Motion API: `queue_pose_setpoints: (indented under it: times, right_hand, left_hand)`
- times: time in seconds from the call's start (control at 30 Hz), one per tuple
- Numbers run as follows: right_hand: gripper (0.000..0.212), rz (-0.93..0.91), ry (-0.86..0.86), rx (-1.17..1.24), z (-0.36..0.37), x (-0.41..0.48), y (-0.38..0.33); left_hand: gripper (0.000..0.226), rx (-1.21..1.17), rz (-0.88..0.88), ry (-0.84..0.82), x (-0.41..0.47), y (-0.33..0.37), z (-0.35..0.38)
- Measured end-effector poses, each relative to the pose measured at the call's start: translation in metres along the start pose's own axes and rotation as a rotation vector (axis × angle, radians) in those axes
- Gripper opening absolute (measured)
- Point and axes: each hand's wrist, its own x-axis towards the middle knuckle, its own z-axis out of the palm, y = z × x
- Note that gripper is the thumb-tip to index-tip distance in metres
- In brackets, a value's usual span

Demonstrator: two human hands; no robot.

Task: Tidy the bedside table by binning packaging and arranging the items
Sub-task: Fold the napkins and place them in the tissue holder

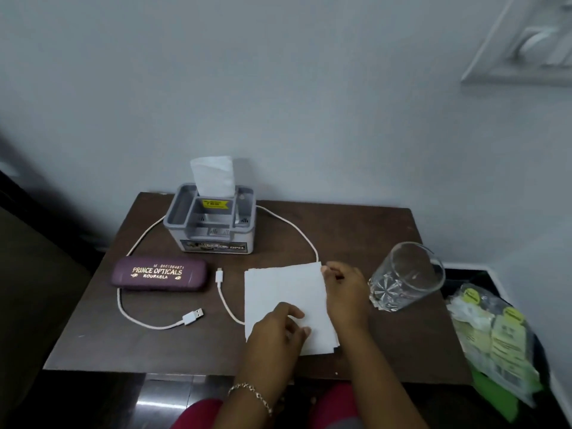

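We had our left hand point(280, 328) pressed flat on the folded white paper tissue point(286, 300) at the brown wooden table's point(154, 345) front edge, our right hand point(345, 291) pinching its far right corner. White USB cable point(148, 323) looped beyond; maroon spectacle case point(159, 274), clear glass tumbler point(405, 275), grey plastic tissue box point(212, 222) farther back.

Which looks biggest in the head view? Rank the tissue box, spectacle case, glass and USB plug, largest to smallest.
1. tissue box
2. spectacle case and glass: they cover similar areas, the case long and thin, the glass tilted and nearer the edge of the view, so no ranking.
3. USB plug, clearly smallest.
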Motion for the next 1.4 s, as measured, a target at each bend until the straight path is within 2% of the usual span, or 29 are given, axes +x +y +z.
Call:
queue_pose_setpoints:
  times: [0.13, 0.37, 0.57, 0.63, 0.67, 0.73, 0.8, 0.87, 0.9, 0.93, 1.0, 1.07, 1.1, 1.2, 1.27, 1.33, 1.4]
  right_hand:
    - [0.015, 0.051, 0.013, 0.031, 0.008, 0.007, -0.002]
    - [0.01, -0.041, 0.099, -0.021, 0.008, -0.003, -0.002]
    - [0.008, -0.161, 0.106, 0.018, 0.001, -0.012, -0.003]
    - [0.011, -0.203, 0.066, 0.097, -0.004, -0.013, -0.005]
    - [0.013, -0.236, 0.028, 0.148, -0.008, -0.014, -0.007]
    - [0.014, -0.321, -0.072, 0.246, -0.018, -0.021, -0.009]
    - [0.009, -0.318, -0.199, 0.327, -0.027, -0.029, -0.008]
    - [0.013, -0.244, -0.319, 0.405, -0.035, -0.035, -0.008]
    - [0.016, -0.211, -0.357, 0.444, -0.036, -0.036, -0.009]
    - [0.017, -0.183, -0.369, 0.482, -0.037, -0.036, -0.01]
    - [0.014, -0.146, -0.33, 0.537, -0.036, -0.036, -0.012]
    - [0.012, -0.102, -0.312, 0.542, -0.032, -0.035, -0.012]
    - [0.014, -0.061, -0.334, 0.536, -0.029, -0.033, -0.009]
    - [0.031, 0.079, -0.473, 0.471, -0.027, -0.03, -0.002]
    - [0.032, 0.102, -0.516, 0.429, -0.027, -0.028, 0.003]
    - [0.031, 0.102, -0.505, 0.427, -0.029, -0.027, 0.005]
    - [0.031, 0.121, -0.44, 0.458, -0.03, -0.026, 0.006]
  left_hand:
    - [0.012, 0.058, 0.023, -0.002, 0.006, -0.014, 0.005]
    - [0.011, 0.044, 0.044, 0.01, 0.01, -0.019, 0.005]
    - [0.009, -0.02, 0.048, 0.015, 0.008, -0.018, 0.004]
    - [0.013, -0.113, 0.08, 0.092, 0.009, -0.015, -0.002]
    - [0.015, -0.168, 0.104, 0.19, 0.01, -0.014, -0.008]
    - [0.031, -0.169, 0.177, 0.424, 0.015, -0.015, -0.025]
    - [0.071, -0.103, 0.187, 0.516, 0.02, -0.024, -0.041]
    - [0.099, -0.174, 0.163, 0.388, 0.022, -0.032, -0.05]
    - [0.101, -0.237, 0.166, 0.305, 0.024, -0.034, -0.052]
    - [0.095, -0.303, 0.166, 0.223, 0.025, -0.036, -0.052]
    - [0.063, -0.481, 0.136, 0.07, 0.026, -0.037, -0.051]
    - [0.027, -0.64, 0.072, 0.016, 0.028, -0.036, -0.047]
    - [0.018, -0.694, 0.042, 0.032, 0.028, -0.035, -0.046]
    - [0.016, -0.796, -0.022, 0.131, 0.03, -0.031, -0.042]
    - [0.018, -0.813, -0.048, 0.176, 0.031, -0.028, -0.042]
    - [0.016, -0.873, -0.096, 0.171, 0.033, -0.028, -0.042]
    - [0.016, -0.89, -0.147, 0.087, 0.033, -0.03, -0.04]
